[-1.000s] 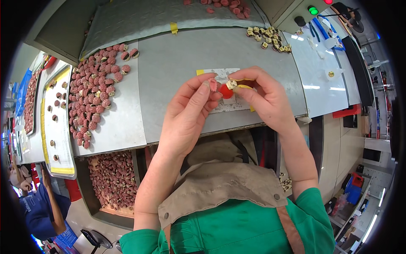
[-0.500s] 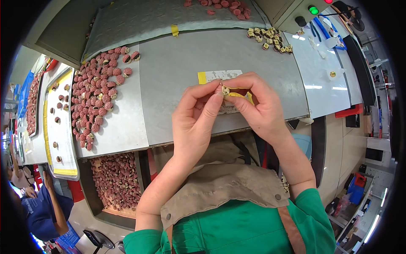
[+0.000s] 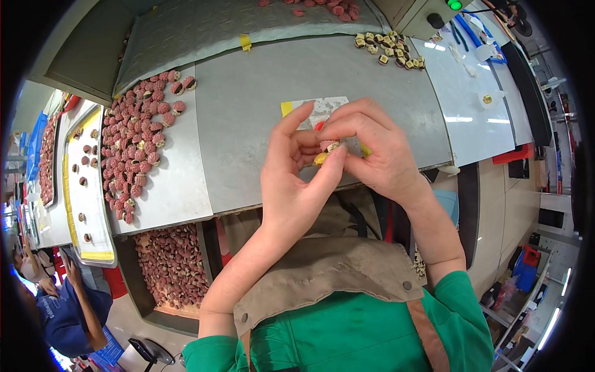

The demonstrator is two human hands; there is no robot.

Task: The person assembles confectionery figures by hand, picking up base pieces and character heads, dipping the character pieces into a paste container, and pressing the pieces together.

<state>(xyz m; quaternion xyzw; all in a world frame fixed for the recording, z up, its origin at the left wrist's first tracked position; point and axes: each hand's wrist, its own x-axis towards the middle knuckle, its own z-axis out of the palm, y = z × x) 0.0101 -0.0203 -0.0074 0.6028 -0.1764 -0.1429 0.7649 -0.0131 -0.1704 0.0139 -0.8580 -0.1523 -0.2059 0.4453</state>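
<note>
Above the front edge of the grey bench, my left hand (image 3: 291,177) and my right hand (image 3: 381,152) meet. Between thumb and fingers, my left hand grips a small bumpy pink piece (image 3: 328,145) with a cream part. My right hand is curled close against it, its fingers around a slim yellow thing (image 3: 320,159), which partly shows by my left thumb; its kind is hidden. A small red spot (image 3: 319,126) shows near my right fingertips. Just behind my hands lies a worn white plate (image 3: 322,106) with a yellow strip at one end.
Many pink pieces (image 3: 133,139) are heaped on the left. Beyond them stands a tray (image 3: 93,217) with several dark pieces. A box of pieces (image 3: 170,266) sits below the bench edge. Cream-and-dark pieces (image 3: 396,49) lie far right. A co-worker in blue (image 3: 68,316) is at lower left.
My left hand has opened its index finger upward, and the pink piece has dropped slightly toward me. My right fingers have closed in over it, and the red spot has come into sight.
</note>
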